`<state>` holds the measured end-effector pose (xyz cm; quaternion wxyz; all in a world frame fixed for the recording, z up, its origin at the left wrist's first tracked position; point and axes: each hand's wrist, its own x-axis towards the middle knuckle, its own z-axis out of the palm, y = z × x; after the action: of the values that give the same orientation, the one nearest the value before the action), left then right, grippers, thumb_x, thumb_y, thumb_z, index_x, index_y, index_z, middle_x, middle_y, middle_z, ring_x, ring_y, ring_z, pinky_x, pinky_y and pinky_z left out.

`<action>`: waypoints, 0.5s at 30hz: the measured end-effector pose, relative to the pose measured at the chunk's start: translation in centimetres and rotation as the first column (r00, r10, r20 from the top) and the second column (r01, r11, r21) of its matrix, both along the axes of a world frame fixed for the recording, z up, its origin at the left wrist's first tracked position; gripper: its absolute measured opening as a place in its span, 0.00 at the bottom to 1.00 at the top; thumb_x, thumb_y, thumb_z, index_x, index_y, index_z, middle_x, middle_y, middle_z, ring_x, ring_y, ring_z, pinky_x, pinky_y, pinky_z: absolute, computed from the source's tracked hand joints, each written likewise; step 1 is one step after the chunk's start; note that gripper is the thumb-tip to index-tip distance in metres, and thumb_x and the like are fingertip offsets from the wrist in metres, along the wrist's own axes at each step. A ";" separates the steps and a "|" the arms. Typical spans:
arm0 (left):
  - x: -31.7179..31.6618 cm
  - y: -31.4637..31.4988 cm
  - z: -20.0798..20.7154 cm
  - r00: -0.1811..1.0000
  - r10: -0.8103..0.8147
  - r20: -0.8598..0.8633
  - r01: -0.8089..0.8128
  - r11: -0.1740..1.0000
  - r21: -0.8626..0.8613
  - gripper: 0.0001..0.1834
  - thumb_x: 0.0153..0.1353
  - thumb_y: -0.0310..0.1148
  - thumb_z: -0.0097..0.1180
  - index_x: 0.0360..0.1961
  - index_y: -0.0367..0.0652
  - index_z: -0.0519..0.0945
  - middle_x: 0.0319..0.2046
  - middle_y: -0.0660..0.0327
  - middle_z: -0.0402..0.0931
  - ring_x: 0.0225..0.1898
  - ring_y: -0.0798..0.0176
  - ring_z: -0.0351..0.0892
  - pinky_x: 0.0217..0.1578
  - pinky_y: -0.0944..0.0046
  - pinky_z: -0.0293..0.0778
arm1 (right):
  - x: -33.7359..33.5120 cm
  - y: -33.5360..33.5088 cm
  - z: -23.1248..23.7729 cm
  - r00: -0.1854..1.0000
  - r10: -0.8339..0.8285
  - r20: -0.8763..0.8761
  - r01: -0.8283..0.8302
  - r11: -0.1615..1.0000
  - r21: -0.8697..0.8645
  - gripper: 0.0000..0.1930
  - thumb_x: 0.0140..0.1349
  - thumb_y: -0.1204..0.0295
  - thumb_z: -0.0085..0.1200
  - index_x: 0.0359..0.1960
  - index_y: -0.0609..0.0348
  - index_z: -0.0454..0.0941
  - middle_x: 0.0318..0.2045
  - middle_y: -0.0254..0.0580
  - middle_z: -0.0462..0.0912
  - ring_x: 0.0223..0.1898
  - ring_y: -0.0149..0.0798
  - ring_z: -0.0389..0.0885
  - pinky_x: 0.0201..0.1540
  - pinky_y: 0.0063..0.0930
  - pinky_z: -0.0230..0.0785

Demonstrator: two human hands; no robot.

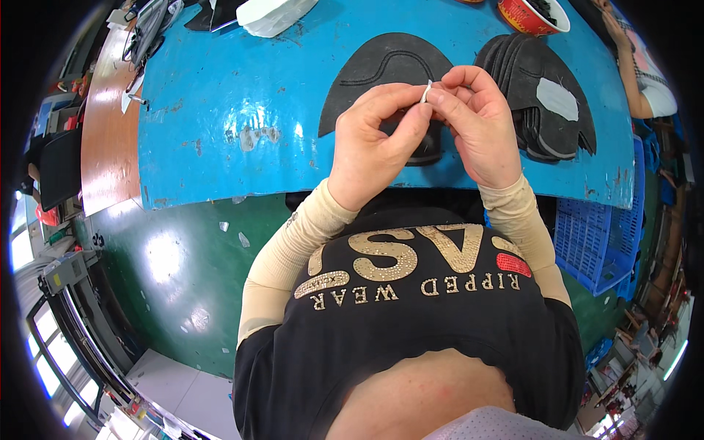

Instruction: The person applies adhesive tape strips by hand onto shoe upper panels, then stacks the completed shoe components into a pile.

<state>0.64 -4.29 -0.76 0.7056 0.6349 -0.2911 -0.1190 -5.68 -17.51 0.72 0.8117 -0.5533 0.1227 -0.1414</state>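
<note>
A small white strip is pinched between the fingertips of both hands, above the table. My left hand is closed on it from the left, thumb against forefinger. From the right, my right hand grips it too, with its fingers curled. What the strip is made of is too small to tell. Below the hands lies a black, rounded cut piece with stitched curved lines, like a shoe upper; the hands cover part of it. Right of my right hand is a stack of similar black pieces, topped by a whitish paper slip.
The blue worktable spans the front. At its far side stand a red-and-white bowl of small black bits and a white bundle. A blue plastic crate sits low at the right. Another person's arm shows at far right.
</note>
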 end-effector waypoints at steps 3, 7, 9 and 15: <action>0.0 0.3 1.2 0.993 -0.004 -0.117 0.013 0.997 0.074 0.08 0.57 0.25 0.55 0.37 0.35 0.80 0.32 0.60 0.79 0.31 0.72 0.76 0.33 0.72 0.73 | -0.1 0.0 -0.2 1.000 0.023 0.012 -0.022 0.997 -0.068 0.12 0.58 0.75 0.55 0.40 0.63 0.66 0.32 0.37 0.78 0.35 0.24 0.75 0.40 0.15 0.69; 0.3 0.6 1.7 0.956 -0.046 -0.291 0.061 0.997 0.043 0.08 0.58 0.25 0.53 0.37 0.33 0.80 0.30 0.61 0.79 0.29 0.73 0.76 0.32 0.74 0.73 | -0.2 0.2 -0.1 0.999 0.039 0.033 -0.036 0.994 -0.105 0.11 0.59 0.75 0.54 0.39 0.62 0.66 0.32 0.35 0.76 0.35 0.23 0.74 0.39 0.14 0.68; 0.3 0.5 1.7 0.915 -0.082 -0.395 0.059 0.996 -0.072 0.08 0.59 0.26 0.52 0.35 0.32 0.79 0.28 0.61 0.78 0.29 0.73 0.76 0.32 0.76 0.72 | -0.2 0.3 -0.2 0.999 0.040 0.035 -0.037 0.994 -0.101 0.11 0.59 0.75 0.54 0.39 0.62 0.66 0.32 0.34 0.75 0.35 0.23 0.74 0.39 0.14 0.68; 0.9 0.9 2.2 0.910 -0.160 -0.383 0.177 0.984 0.008 0.07 0.58 0.27 0.53 0.32 0.33 0.77 0.28 0.61 0.78 0.30 0.73 0.76 0.33 0.74 0.72 | -0.3 -0.1 0.1 0.997 0.072 -0.007 -0.072 0.981 -0.181 0.10 0.60 0.75 0.53 0.38 0.61 0.65 0.31 0.33 0.74 0.34 0.21 0.73 0.37 0.14 0.68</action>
<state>1.58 -3.34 1.41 0.7221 0.5871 -0.1994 -0.3068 -5.95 -17.62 0.82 0.7624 -0.6290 0.0896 -0.1225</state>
